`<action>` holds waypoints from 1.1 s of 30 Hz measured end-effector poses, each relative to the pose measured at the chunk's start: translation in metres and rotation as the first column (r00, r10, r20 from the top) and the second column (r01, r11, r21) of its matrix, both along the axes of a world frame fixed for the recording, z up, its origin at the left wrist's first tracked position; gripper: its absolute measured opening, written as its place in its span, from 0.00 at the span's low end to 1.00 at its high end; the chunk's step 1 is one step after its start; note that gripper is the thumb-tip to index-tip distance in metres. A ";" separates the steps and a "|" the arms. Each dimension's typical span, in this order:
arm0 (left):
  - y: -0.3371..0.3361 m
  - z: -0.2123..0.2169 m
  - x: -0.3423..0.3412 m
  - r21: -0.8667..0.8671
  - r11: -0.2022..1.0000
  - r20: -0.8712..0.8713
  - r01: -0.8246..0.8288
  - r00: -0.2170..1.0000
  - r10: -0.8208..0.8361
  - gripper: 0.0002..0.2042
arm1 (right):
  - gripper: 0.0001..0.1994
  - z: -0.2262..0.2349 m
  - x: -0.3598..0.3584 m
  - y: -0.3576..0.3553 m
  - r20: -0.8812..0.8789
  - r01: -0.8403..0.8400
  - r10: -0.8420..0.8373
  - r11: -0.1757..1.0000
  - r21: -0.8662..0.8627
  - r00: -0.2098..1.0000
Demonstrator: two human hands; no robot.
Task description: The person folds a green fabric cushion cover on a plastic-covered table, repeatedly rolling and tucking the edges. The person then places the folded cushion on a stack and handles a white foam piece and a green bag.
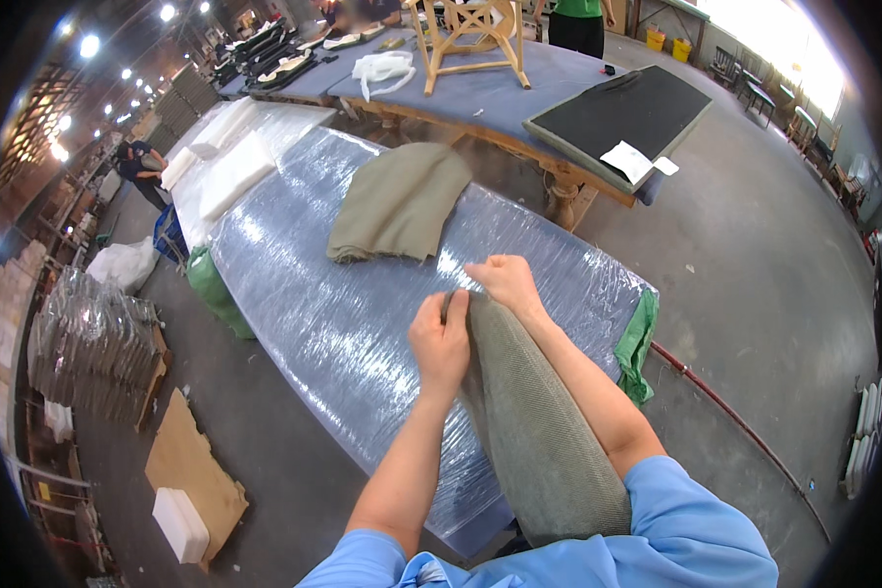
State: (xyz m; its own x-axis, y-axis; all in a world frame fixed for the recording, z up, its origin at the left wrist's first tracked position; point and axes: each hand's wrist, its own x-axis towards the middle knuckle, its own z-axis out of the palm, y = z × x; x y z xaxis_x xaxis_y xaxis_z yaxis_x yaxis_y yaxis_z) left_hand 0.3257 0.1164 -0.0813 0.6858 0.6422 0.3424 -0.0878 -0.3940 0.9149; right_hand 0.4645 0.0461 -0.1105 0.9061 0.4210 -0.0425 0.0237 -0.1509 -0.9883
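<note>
**Long grey-green cushion point(549, 441) runs out from the body to the left hand point(439, 338)**

Nearest us, the cushion lies between the two forearms, its broad end against the blue shirt point(691, 519), behind the hands. Its long axis runs forward and slightly left, narrowing to a far end that points away from the body. We take that far end, right where the hands meet it, as the place that matters most.

The left hand is the nearer one: it sits on the left of that end, thumb and fingers pinching the cloth edge. The right hand point(508, 284) is just beyond and to the right, fingers curled in; whether its fingertips pinch anything we cannot tell. Its forearm follows the cushion's right side.

Under and ahead of the hands we see a film-covered table point(333, 343). On it, beyond the hands and to their left, lies folded grey-green cloth point(402, 201), apart from both. Farther ahead, a blue-topped table point(568, 83) bears a wooden chair frame point(475, 68) and, ahead and right of the hands, a dark panel point(627, 118).
</note>
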 end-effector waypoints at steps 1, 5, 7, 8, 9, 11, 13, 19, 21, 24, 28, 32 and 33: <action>0.002 0.002 0.003 0.021 1.000 0.009 -0.003 1.000 0.003 0.19 | 0.21 0.001 -0.002 -0.001 -0.011 0.007 -0.007 1.000 0.009 1.000; 0.007 0.002 0.018 -0.097 0.992 -0.014 0.085 0.996 -0.086 0.19 | 0.20 0.005 -0.013 0.001 -0.038 0.034 -0.034 0.999 0.023 0.999; 0.009 -0.002 0.025 -0.077 0.995 -0.005 0.071 0.997 -0.071 0.20 | 0.20 0.008 -0.017 0.003 -0.021 0.067 -0.067 0.998 0.016 0.998; 0.010 -0.001 0.027 -0.051 0.996 -0.033 0.072 0.997 -0.074 0.21 | 0.20 0.006 -0.019 0.002 -0.010 0.099 -0.099 0.995 0.005 0.995; 0.011 -0.001 0.030 -0.024 0.997 -0.062 0.074 0.995 -0.076 0.21 | 0.20 0.005 -0.021 0.000 0.001 0.131 -0.131 0.991 -0.005 0.991; 0.013 -0.002 0.033 -0.072 0.994 -0.075 0.083 0.993 -0.088 0.22 | 0.19 0.008 -0.025 0.000 0.010 0.174 -0.173 0.984 -0.046 0.985; 0.020 -0.007 0.034 -0.088 0.993 -0.076 0.078 0.993 -0.085 0.22 | 0.19 0.017 -0.028 0.006 0.016 0.182 -0.181 0.982 -0.055 0.983; 0.020 -0.018 0.032 -0.335 0.925 -0.074 0.181 0.973 -0.218 0.22 | 0.19 0.005 -0.021 0.008 0.025 0.105 -0.103 0.992 -0.072 0.994; 0.016 -0.017 0.025 -0.466 0.866 -0.080 0.179 0.967 -0.243 0.23 | 0.19 0.007 -0.019 0.012 0.039 0.088 -0.084 0.991 -0.104 0.996; 0.023 -0.018 0.018 -0.446 0.876 -0.141 0.181 0.953 -0.269 0.23 | 0.17 0.012 -0.020 0.021 0.062 0.133 -0.128 0.987 -0.085 0.990; 0.024 -0.019 0.019 -0.430 0.880 -0.137 0.201 0.949 -0.284 0.23 | 0.14 0.007 -0.006 0.032 0.177 0.203 -0.187 0.976 -0.080 0.966; 0.057 -0.024 0.005 -0.488 0.857 -0.065 0.166 0.972 -0.226 0.20 | 0.15 0.017 -0.028 0.068 0.115 0.148 -0.140 0.987 -0.063 0.984; 0.058 -0.020 0.000 -0.531 0.828 -0.049 0.178 0.969 -0.240 0.19 | 0.15 0.015 -0.028 0.066 0.107 0.148 -0.140 0.987 -0.068 0.984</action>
State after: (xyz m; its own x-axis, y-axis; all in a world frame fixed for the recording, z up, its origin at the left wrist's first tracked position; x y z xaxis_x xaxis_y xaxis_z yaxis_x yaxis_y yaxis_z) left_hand 0.3257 0.1747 -0.1015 0.8371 0.5403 -0.0854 -0.0011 0.1578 0.9875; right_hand 0.4360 0.1120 -0.0953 0.9583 0.2846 0.0260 0.0959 -0.2343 -0.9674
